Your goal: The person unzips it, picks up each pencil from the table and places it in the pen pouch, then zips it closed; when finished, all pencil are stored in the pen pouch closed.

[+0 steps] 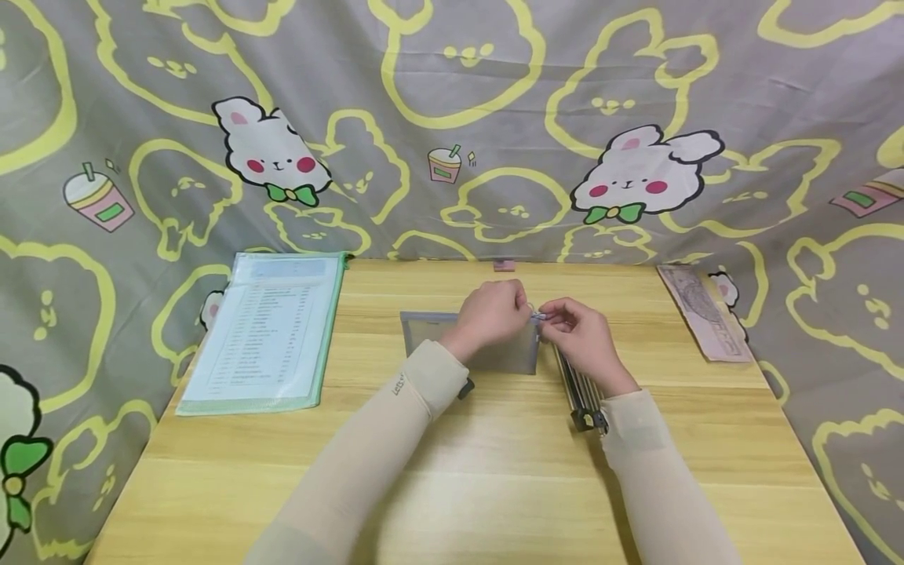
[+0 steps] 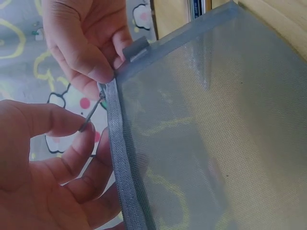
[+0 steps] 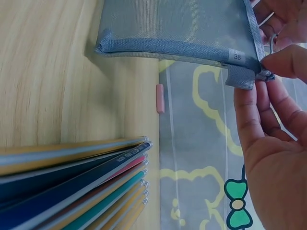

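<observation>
A grey-blue mesh zipper pouch (image 1: 504,353) is held up on its edge above the middle of the table. In the left wrist view, my left hand (image 2: 57,158) pinches the metal zipper pull (image 2: 91,113) between thumb and index finger. My right hand (image 2: 88,43) grips the pouch's corner at the zipper's end, beside a small fabric tab (image 2: 136,49). From the right wrist, the right hand (image 3: 278,139) is seen pinching that corner, close to a white "38" label (image 3: 237,57). The zip looks shut along the visible edge; no contents show through the mesh.
Below the right forearm lies a bundle of long, thin coloured strips (image 3: 96,191). A green-edged mesh folder (image 1: 257,333) holding a printed sheet lies left. A banknote-like paper (image 1: 706,314) lies right, and a small pink block (image 1: 504,266) sits at the back edge, by the patterned curtain (image 1: 494,212).
</observation>
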Demonstrator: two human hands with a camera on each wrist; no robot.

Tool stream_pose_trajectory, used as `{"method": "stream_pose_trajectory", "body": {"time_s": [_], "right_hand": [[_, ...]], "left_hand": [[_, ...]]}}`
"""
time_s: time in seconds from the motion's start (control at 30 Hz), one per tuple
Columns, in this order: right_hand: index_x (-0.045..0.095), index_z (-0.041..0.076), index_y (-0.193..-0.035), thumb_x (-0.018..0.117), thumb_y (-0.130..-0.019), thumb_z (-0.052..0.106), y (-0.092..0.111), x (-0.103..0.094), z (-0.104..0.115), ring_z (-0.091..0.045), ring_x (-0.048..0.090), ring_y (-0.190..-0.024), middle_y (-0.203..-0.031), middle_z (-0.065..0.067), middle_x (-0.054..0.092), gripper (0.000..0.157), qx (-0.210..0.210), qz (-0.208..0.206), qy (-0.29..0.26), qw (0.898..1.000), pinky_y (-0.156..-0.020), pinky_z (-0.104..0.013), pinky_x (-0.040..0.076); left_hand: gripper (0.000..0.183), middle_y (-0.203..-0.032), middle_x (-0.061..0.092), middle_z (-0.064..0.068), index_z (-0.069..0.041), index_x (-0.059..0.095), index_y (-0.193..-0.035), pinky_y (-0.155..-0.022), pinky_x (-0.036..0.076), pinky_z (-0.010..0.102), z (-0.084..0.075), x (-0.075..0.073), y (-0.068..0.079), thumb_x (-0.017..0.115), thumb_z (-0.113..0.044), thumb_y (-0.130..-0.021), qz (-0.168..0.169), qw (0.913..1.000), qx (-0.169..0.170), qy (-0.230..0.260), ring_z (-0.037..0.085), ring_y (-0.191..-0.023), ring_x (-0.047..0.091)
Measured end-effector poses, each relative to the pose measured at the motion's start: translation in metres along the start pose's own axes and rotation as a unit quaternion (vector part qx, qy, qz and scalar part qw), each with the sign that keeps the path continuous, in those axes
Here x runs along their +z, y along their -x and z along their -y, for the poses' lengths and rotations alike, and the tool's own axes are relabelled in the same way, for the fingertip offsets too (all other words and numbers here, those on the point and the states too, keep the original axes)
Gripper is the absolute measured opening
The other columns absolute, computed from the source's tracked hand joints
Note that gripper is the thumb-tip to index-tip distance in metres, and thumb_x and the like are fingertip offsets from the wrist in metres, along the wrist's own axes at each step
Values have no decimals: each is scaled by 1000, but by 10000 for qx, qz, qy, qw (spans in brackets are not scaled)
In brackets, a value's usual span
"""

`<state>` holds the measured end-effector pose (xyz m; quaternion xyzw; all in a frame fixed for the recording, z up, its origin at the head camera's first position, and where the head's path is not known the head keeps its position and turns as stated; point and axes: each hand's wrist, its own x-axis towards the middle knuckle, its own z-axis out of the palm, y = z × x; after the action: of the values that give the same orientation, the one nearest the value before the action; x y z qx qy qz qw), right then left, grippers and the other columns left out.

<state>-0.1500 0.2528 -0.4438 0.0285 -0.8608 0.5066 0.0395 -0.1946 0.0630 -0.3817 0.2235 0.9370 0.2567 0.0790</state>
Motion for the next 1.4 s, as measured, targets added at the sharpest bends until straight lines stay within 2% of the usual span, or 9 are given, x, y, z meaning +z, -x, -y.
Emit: {"method": "stream_pose_trajectory", "body": {"time_s": [0.3,0.57,0.67,0.8,1.03,1.1,1.17,1.27,1.4], "right_hand": [[71,2,-110,73,-93,5,1,1,6,-10,69,-85,-104,-15,75,18,-53,-9,87,9999,-73,-17,55],[71,3,-106,73,-90,4,2,-2,3,-13,69,-84,-100,-14,75,16,7,-114,251,9996,-71,-18,55],[71,3,-106,72,-90,4,4,-5,1,-12,69,-84,-100,-15,75,17,55,-175,273,9995,-70,-18,55],[71,3,-107,72,-89,3,6,-9,-1,-11,69,-85,-102,-15,73,18,104,-178,257,9995,-70,-18,55],[70,3,-108,72,-89,4,8,-15,-5,-8,68,-85,-102,-10,72,19,176,-221,181,9994,-72,-18,56],[70,3,-108,71,-88,3,8,-16,-8,-7,68,-85,-100,-8,72,19,182,-279,135,9994,-71,-17,57],[70,2,-107,71,-87,3,8,-17,-11,-6,68,-84,-99,-7,72,19,184,-320,81,9993,-71,-17,57],[70,2,-106,71,-87,2,8,-17,-12,-5,68,-82,-98,-7,72,19,173,-294,37,9994,-71,-17,56],[70,2,-105,73,-87,3,8,-14,-10,-6,68,-80,-96,-6,73,19,143,-218,18,9997,-70,-18,56]], "left_hand": [[18,-80,62,-2,-16,61,-86,-61,44,27,4,-5,8,63,-25,-101,50,9999,115,45,13,-68,56],[18,-81,60,-2,-16,58,-86,-61,42,28,18,-13,17,61,-25,-101,75,9999,-85,114,14,-70,56],[14,-85,63,0,-15,60,-90,-65,45,30,33,-18,20,59,-24,-100,74,9997,-66,201,16,-74,58],[12,-94,68,1,-14,65,-95,-72,49,32,65,-26,27,59,-24,-100,-41,9992,-81,394,16,-77,59],[13,-101,68,7,-11,69,-98,-64,45,35,117,-51,51,63,-22,-99,-538,9954,-389,692,17,-61,48],[12,-109,69,9,-10,70,-99,-72,48,37,128,-57,58,64,-21,-98,-645,9943,-443,718,22,-71,57],[11,-118,69,10,-11,71,-99,-85,52,42,138,-60,65,64,-19,-96,-684,9937,-443,768,28,-92,65],[10,-128,69,10,-12,71,-101,-103,50,48,151,-59,72,65,-19,-96,-688,9929,-378,896,33,-123,64],[9,-126,71,9,-12,71,-102,-105,49,50,162,-57,80,66,-18,-96,-801,9905,-334,1067,33,-125,64]]}}
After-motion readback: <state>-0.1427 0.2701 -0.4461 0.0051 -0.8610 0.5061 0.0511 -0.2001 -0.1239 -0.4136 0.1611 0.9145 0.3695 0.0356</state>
